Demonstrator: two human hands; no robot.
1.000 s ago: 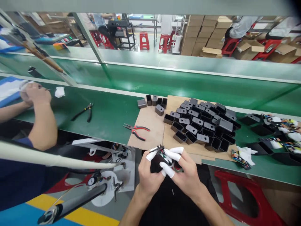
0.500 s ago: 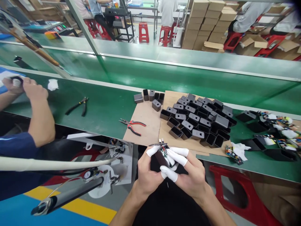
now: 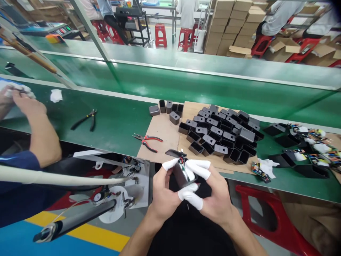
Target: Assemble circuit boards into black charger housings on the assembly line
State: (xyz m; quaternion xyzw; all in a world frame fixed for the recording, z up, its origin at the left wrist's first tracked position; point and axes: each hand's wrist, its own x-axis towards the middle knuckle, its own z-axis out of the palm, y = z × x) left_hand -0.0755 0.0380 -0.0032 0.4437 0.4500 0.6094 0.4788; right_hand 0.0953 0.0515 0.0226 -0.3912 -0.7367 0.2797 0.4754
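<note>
Both hands, with white finger cots on the fingertips, hold a partly assembled black power adapter [image 3: 181, 176] just in front of the table edge. My left hand [image 3: 164, 192] grips its left side and lower end. My right hand [image 3: 216, 190] pinches it from the right, fingertips close to the open side. At the top, a black end plate [image 3: 173, 153] with metal plug prongs sits angled away from the casing, and coloured wires show in between. White material shows inside the casing. My fingers partly hide the adapter's lower end.
Many black adapter casings [image 3: 213, 131] stand on cardboard [image 3: 170, 142] beyond my hands. Red-handled pliers [image 3: 147, 141] and black-handled pliers [image 3: 84, 121] lie to the left. Circuit boards with casings [image 3: 306, 149] lie right. A co-worker's arm [image 3: 44, 128] is at left; a red stool [image 3: 262, 209] stands right.
The end plate has tilted and stands further from the casing, with the wires more exposed. My hands have shifted slightly left, and the co-worker's hands at left have moved too.
</note>
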